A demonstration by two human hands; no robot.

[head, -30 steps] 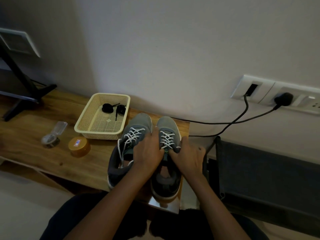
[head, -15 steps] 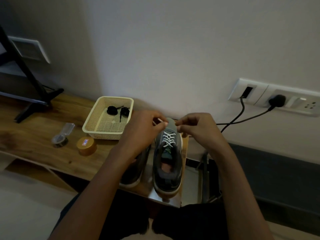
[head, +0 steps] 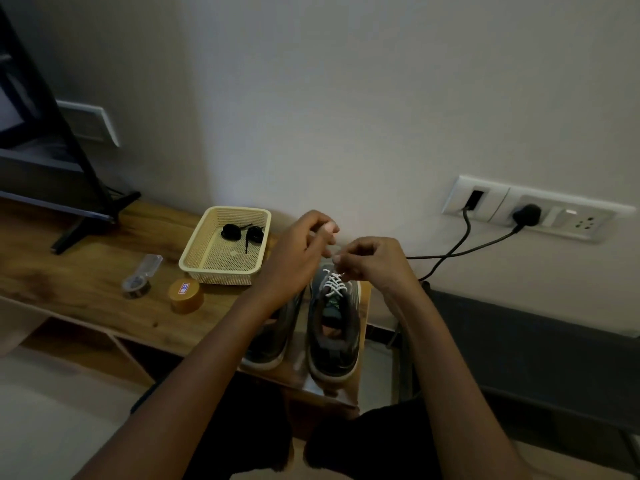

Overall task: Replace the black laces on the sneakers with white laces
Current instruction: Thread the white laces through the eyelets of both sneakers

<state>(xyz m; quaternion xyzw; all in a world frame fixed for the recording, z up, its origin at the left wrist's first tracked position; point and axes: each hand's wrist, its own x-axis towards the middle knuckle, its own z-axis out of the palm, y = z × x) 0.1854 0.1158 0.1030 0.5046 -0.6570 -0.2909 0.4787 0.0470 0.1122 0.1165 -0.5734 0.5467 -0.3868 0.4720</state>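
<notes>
Upper left of the frame: a black stand leg (head: 86,188) rests on the wooden surface (head: 69,244), cut off by the frame edge. A wall plate (head: 88,123) sits behind it.

Left of centre, on the surface: a small clear plastic item (head: 140,278), too dim to identify, and just right of it a round tan container (head: 185,294) with a label on top. Behind these stands a cream basket (head: 197,268) holding the black laces (head: 242,233), coiled at its far end.

Centre: the left hand (head: 294,251) is raised in front of the left sneaker (head: 273,337) and hides its front half, lacing included. Its grip is closed, thumb against fingertips, on what reads as an end of the white lace (head: 333,284); the contact is blurred.

The right sneaker (head: 332,327) stands just beside the left one at the surface's right end, white lace crossed up its front. The right hand (head: 374,261), above the toe, pinches the lace between thumb and forefinger.

Right: a socket panel (head: 568,220) carries two cables (head: 460,249) down behind the right hand. A dark object (head: 519,341) below is unreadable.
</notes>
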